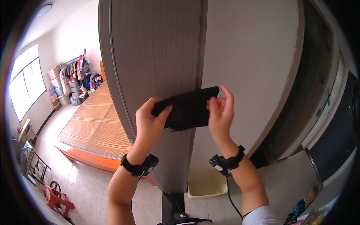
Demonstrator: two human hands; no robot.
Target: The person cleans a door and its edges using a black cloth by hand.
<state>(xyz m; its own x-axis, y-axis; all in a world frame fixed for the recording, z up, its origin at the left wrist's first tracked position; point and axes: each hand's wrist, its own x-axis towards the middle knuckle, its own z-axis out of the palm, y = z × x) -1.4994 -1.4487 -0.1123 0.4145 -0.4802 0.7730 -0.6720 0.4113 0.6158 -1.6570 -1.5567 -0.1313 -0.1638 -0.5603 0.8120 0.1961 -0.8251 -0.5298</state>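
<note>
A folded piece of black cloth point(188, 111) is held up before me, in front of a grey wood-grain door panel point(157, 56). My left hand point(150, 118) grips its left end, thumb on the near face. At the right end, my right hand point(220, 112) pinches the cloth by the edge, with the forefinger raised. Whether the cloth is a garment I cannot tell. Each wrist wears a black strap with a small box and a cable.
Below stands a cream plastic bin point(208, 194) against the white wall point(244, 70). Through the doorway at left are a bed with a slatted mat point(92, 123), a red stool point(57, 201), a clothes rack point(74, 70) and stacked storage boxes point(59, 90). A dark door point(334, 132) is at far right.
</note>
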